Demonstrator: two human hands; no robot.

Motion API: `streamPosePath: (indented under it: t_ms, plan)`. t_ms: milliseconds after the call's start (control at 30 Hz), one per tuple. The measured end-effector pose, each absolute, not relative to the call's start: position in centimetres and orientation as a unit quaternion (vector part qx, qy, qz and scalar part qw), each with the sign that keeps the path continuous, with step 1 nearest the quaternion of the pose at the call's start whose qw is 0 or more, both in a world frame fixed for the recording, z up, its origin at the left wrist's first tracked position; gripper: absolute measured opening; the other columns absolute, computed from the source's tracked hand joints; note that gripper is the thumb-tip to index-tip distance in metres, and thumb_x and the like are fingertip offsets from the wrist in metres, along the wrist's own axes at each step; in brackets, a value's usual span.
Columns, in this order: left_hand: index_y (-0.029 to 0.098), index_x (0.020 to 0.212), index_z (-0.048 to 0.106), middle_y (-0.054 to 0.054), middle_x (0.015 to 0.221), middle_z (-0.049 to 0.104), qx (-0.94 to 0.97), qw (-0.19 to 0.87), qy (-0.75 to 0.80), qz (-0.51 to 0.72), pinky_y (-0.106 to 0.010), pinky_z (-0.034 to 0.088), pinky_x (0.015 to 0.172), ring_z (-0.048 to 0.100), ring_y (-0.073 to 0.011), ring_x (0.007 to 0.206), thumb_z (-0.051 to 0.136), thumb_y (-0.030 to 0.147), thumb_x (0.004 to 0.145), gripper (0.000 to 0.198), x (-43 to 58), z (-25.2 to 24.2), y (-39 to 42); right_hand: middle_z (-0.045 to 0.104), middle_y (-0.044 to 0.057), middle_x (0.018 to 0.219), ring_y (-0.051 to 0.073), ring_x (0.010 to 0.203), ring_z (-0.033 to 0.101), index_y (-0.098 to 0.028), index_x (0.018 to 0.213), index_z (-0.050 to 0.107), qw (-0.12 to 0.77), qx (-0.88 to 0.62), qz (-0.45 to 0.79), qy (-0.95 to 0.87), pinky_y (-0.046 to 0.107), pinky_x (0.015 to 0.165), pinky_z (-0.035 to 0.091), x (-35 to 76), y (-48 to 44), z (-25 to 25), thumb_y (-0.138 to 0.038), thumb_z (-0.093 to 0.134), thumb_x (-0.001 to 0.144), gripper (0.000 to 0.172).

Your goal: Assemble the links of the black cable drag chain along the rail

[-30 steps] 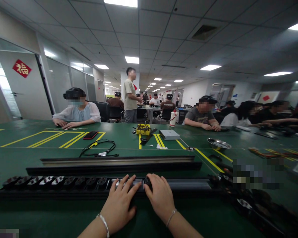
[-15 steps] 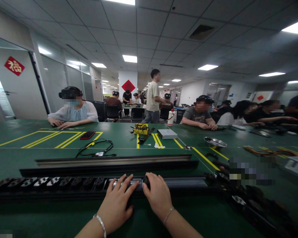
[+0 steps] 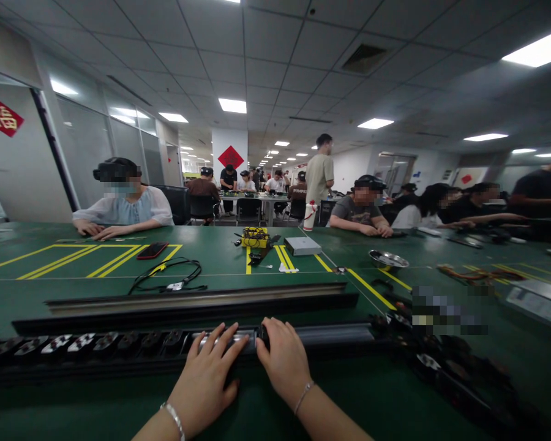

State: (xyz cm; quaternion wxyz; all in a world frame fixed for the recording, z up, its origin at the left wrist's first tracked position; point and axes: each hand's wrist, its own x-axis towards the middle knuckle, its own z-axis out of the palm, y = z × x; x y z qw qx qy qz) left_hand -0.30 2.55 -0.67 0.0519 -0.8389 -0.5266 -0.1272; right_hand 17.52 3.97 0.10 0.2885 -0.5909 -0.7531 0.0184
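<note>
A long black rail lies across the green table in front of me, with several black-and-white socket modules seated in its left half. My left hand lies flat on the rail's middle, fingers spread over it. My right hand rests just to the right, fingers bent over a small black module in the rail. A silver bracelet shows on each wrist. A second long rail lies parallel just behind.
Loose black modules are heaped at the right. Further back lie a black cable, a red phone, a yellow part, a white box and a metal bowl. Several people sit around the table; one stands.
The view has swung to the right, so everything has slid left in the picture. The standing person has walked to the right. My hands stay on the rail as before.
</note>
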Motion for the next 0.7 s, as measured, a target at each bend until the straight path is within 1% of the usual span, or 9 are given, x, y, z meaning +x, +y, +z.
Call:
streamPosePath:
  t_ms: [233, 567, 700]
  plan:
    - [0.04, 0.126, 0.038, 0.004, 0.14, 0.035, -0.831, 0.063, -0.534, -0.141, -0.05, 0.019, 0.103, 0.028, -0.0241, 0.128, 0.047, 0.016, 0.068, 0.063, -0.22, -0.97, 2.58, 0.059, 0.006, 0.113, 0.018, 0.111, 0.047, -0.017, 0.111, 0.054, 0.293, -0.593, 0.026, -0.749, 0.034, 0.1, 0.025, 17.46, 3.93, 0.2, -0.028, 0.042, 0.081, 0.034]
    - [0.042, 0.122, 0.041, 0.006, 0.139, 0.037, -0.825, 0.072, -0.54, -0.148, -0.05, 0.022, 0.101, 0.03, -0.0234, 0.127, 0.045, 0.016, 0.07, 0.059, -0.15, -1.05, 2.7, 0.059, 0.006, 0.113, 0.017, 0.109, 0.048, -0.017, 0.111, 0.055, 0.296, -0.595, 0.036, -0.746, 0.033, 0.1, 0.025, 17.44, 3.94, 0.43, -0.027, 0.043, 0.081, 0.034]
    - [0.043, 0.122, 0.041, 0.007, 0.139, 0.036, -0.826, 0.08, -0.536, -0.155, -0.05, 0.021, 0.102, 0.03, -0.0239, 0.127, 0.044, 0.015, 0.071, 0.058, -0.28, -1.48, 2.9, 0.059, 0.006, 0.113, 0.017, 0.109, 0.049, -0.017, 0.111, 0.055, 0.297, -0.596, 0.039, -0.745, 0.033, 0.1, 0.025, 17.46, 3.91, 0.43, -0.026, 0.043, 0.08, 0.034]
